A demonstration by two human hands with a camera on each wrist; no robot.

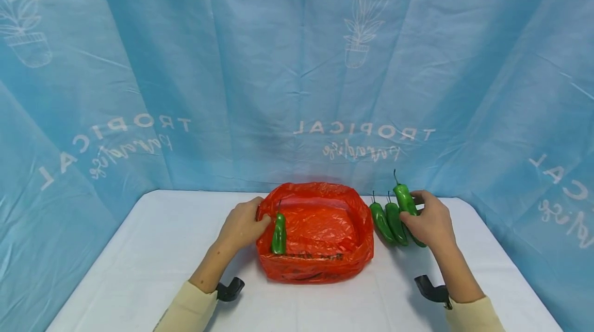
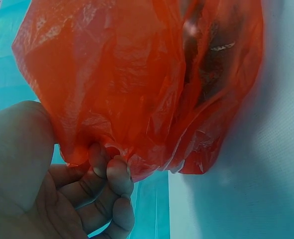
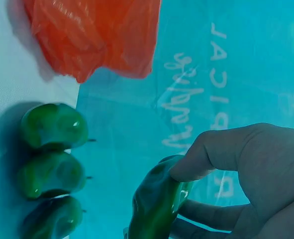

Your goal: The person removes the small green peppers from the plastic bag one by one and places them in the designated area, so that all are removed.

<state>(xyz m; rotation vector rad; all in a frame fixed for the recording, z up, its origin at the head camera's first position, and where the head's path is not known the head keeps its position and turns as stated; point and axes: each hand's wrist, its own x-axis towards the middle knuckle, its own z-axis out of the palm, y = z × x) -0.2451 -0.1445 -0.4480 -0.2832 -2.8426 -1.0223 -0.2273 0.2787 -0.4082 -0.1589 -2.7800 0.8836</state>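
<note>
Delicately, the thumb and fingers of the right hand point(image 1: 431, 219) pinch a smooth, glossy green pepper point(image 1: 402, 196), plump and tapering, its thin stem pointing up, held above the surface point(image 1: 204, 275). The fingers of the left hand point(image 1: 242, 222) curl round the left edge of a red plastic bag point(image 1: 320, 273), pinching its thin, crinkled film. The bag gapes in a rounded oval, with creased, shiny walls and dark print along its front. Inside it, near the left side, stands another green pepper point(image 1: 279, 236), stem upward. Just right of the bag, three curved, waxy peppers point(image 1: 382, 223) lie side by side on the white surface. Black curved mounts point(image 1: 430, 289) sit at the wrists, below which come cream sleeves point(image 1: 187, 307). Behind hangs a blue, softly rippled curtain point(image 1: 260, 74) with white mirrored lettering and potted-plant outlines.
</note>
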